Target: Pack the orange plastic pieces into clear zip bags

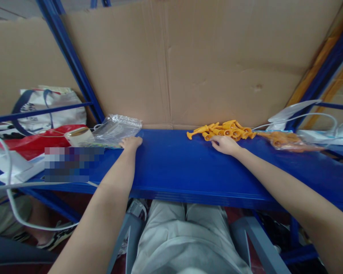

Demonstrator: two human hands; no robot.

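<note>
My left hand (pixel 131 143) lies at the front right edge of a pile of clear plastic bags (pixel 117 127), its fingers loosely spread and touching the pile. No bag is visibly lifted. My right hand (pixel 224 145) rests at the near side of a heap of yellow-orange plastic pieces (pixel 228 130), each with a flared, cup-like end and a narrow stem. Its thumb and forefinger point left, a little apart, beside the nearest cup; part of the fingers is hidden. A clear bag filled with orange pieces (pixel 286 140) lies right of the heap.
The blue table (pixel 171 167) backs onto a cardboard panel (pixel 205 68). A red bag (pixel 45 139), a white tote bag (pixel 54 110) and a white cable (pixel 10 190) are on the left. Blue posts (pixel 71 57) frame the sides. Another person's leg (pixel 42 220) shows lower left.
</note>
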